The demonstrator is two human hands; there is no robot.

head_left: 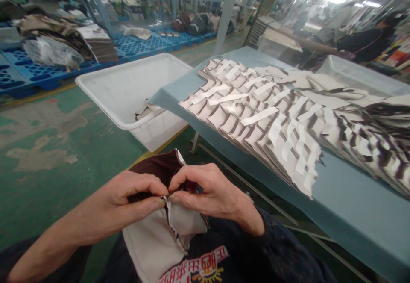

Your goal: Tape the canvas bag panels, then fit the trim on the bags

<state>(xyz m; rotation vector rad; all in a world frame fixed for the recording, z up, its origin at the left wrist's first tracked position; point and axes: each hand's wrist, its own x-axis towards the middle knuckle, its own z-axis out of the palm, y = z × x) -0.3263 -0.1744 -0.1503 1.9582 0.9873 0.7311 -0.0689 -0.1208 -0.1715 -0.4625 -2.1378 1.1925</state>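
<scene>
A fabric piece, cream on one face and dark maroon on the other, hangs over the person's lap at the lower middle. My left hand pinches its seam edge between thumb and forefinger. Close beside it, almost fingertip to fingertip, my right hand pinches the same edge. A seam runs down the cream side below the fingertips. On the table to the right lie overlapping stacks of cream pieces with white strips across them.
The blue-grey table fills the right side. A white bin holding some fabric stands at its left end. Blue pallets with piled goods and shelves are behind. A person in dark clothing is at the upper right.
</scene>
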